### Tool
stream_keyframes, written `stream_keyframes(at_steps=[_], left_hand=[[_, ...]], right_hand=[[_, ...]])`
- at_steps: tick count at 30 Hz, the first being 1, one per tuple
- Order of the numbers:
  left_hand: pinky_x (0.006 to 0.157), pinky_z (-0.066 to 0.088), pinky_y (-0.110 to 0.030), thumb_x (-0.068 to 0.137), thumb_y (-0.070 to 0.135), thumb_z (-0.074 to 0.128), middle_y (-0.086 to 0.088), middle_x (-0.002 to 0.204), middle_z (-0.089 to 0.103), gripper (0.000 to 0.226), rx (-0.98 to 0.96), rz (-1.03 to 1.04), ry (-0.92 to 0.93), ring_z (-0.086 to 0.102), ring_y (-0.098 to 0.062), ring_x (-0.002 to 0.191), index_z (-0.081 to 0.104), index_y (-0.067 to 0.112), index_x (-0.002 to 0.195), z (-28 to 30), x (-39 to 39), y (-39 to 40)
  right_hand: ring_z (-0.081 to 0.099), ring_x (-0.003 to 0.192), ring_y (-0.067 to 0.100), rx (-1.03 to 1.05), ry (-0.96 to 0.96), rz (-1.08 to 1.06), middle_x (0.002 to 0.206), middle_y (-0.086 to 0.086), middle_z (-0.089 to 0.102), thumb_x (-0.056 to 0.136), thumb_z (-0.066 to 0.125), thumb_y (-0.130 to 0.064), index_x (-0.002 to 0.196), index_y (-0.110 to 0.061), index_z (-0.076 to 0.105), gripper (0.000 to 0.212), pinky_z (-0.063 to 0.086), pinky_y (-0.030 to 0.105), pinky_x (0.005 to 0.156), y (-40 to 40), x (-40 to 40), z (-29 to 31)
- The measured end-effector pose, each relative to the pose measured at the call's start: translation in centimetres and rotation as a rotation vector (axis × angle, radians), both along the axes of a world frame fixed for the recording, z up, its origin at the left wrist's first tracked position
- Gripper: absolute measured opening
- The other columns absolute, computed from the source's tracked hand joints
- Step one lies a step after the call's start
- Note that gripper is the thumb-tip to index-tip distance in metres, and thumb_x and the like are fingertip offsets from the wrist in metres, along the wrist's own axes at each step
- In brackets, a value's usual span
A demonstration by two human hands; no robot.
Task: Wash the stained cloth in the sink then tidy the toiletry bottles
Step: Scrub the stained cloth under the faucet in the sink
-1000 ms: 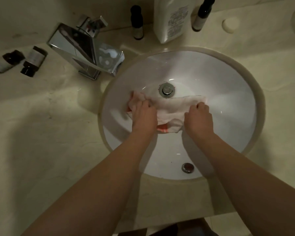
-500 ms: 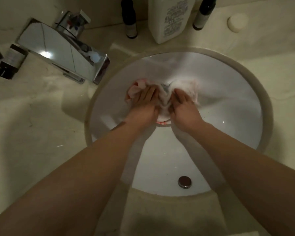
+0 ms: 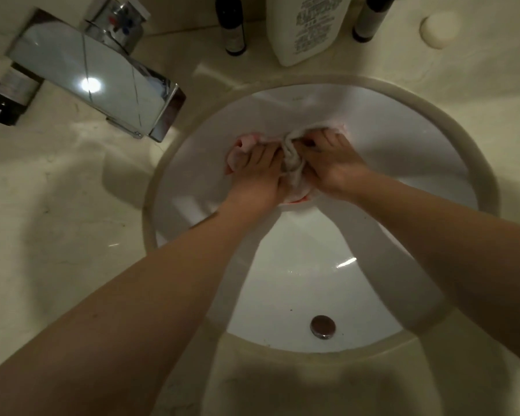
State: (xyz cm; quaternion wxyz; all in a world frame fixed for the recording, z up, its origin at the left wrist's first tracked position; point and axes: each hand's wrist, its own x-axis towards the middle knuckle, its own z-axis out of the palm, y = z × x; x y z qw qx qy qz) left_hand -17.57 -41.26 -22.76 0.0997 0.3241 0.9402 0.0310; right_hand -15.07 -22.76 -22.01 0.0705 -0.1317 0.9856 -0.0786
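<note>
A white cloth with pink-red stains lies bunched over the middle of the white sink. My left hand presses on its left part and my right hand grips its right part, the cloth pinched into a ridge between them. The drain is hidden under the cloth. A large white bottle stands behind the sink between two small dark bottles. Another dark bottle lies on its side at the far left.
A chrome tap juts over the sink's left rim. A round white cap sits on the beige stone counter at the back right. An overflow hole shows in the sink's near wall.
My hands came together from the cloth's two ends, bunching it over the drain. The view has moved closer to the sink.
</note>
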Motion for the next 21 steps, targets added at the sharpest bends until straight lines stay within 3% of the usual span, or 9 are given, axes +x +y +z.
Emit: stream_keyframes(at_steps=[3, 5, 8, 10, 12, 16, 18, 21], left_hand=[[0.102, 0.027, -0.036, 0.088, 0.034, 0.049, -0.007, 0.132, 0.051, 0.049, 0.0, 0.031, -0.084, 0.042, -0.03, 0.125, 0.053, 0.012, 0.131, 0.6, 0.5, -0.2], [0.105, 0.031, -0.039, 0.089, 0.033, 0.048, -0.008, 0.132, 0.048, 0.048, 0.006, 0.034, -0.127, 0.04, -0.031, 0.126, 0.05, 0.012, 0.132, 0.9, 0.4, -0.3], [0.096, 0.042, -0.047, 0.082, 0.039, 0.043, -0.014, 0.121, 0.057, 0.054, -0.039, 0.024, -0.13, 0.051, -0.037, 0.114, 0.057, 0.01, 0.125, 1.4, 0.1, -0.2], [0.104, 0.031, -0.045, 0.086, 0.037, 0.045, -0.014, 0.132, 0.049, 0.056, -0.083, 0.015, -0.165, 0.042, -0.036, 0.123, 0.048, 0.011, 0.135, 2.0, 0.2, 0.0], [0.101, 0.022, -0.037, 0.086, 0.031, 0.05, -0.014, 0.135, 0.046, 0.055, -0.075, 0.013, -0.159, 0.041, -0.034, 0.125, 0.046, 0.009, 0.136, 2.4, 1.0, 0.0], [0.088, 0.037, -0.041, 0.075, 0.028, 0.058, -0.014, 0.124, 0.057, 0.048, -0.005, 0.105, -0.17, 0.052, -0.034, 0.113, 0.059, 0.007, 0.118, 2.4, 4.6, 0.0], [0.088, 0.039, -0.042, 0.074, 0.026, 0.058, -0.014, 0.125, 0.056, 0.046, 0.032, 0.138, -0.191, 0.052, -0.033, 0.114, 0.06, 0.008, 0.116, 2.5, 6.2, 0.0], [0.098, 0.037, -0.042, 0.078, 0.029, 0.049, -0.013, 0.134, 0.052, 0.052, 0.06, 0.121, -0.171, 0.047, -0.029, 0.123, 0.055, 0.009, 0.126, 2.7, 7.3, -0.4]], right_hand=[[0.053, 0.097, 0.039, 0.036, -0.015, -0.005, 0.108, 0.021, 0.06, 0.086, 0.043, -0.032, 0.122, -0.01, 0.061, 0.045, 0.032, 0.039, 0.084, -0.1, 0.0, 0.1], [0.054, 0.093, 0.039, 0.03, -0.034, -0.04, 0.102, 0.021, 0.059, 0.084, 0.044, -0.033, 0.12, -0.012, 0.062, 0.046, 0.034, 0.039, 0.08, -0.1, 0.3, 0.4], [0.054, 0.094, 0.039, 0.008, -0.105, -0.1, 0.1, 0.02, 0.058, 0.08, 0.044, -0.038, 0.122, -0.012, 0.061, 0.052, 0.042, 0.04, 0.08, -0.2, 1.0, 1.1], [0.053, 0.097, 0.039, 0.016, -0.15, -0.15, 0.101, 0.019, 0.056, 0.079, 0.044, -0.039, 0.126, -0.013, 0.058, 0.056, 0.043, 0.041, 0.08, -0.5, 1.9, 1.7], [0.049, 0.105, 0.037, 0.047, -0.193, -0.203, 0.108, 0.018, 0.053, 0.079, 0.05, -0.035, 0.132, -0.015, 0.052, 0.057, 0.04, 0.04, 0.082, -1.0, 2.8, 2.2], [0.045, 0.111, 0.037, 0.063, -0.252, -0.293, 0.119, 0.02, 0.05, 0.082, 0.054, -0.028, 0.131, -0.011, 0.049, 0.052, 0.036, 0.043, 0.089, -3.1, 4.8, 2.9], [0.043, 0.112, 0.036, 0.025, -0.265, -0.319, 0.12, 0.02, 0.05, 0.084, 0.052, -0.026, 0.126, -0.01, 0.054, 0.045, 0.033, 0.043, 0.095, -4.2, 5.9, 3.0], [0.045, 0.11, 0.034, -0.03, -0.222, -0.338, 0.112, 0.017, 0.053, 0.084, 0.055, -0.024, 0.103, -0.008, 0.067, 0.028, 0.033, 0.042, 0.096, -4.8, 7.4, 2.7]])
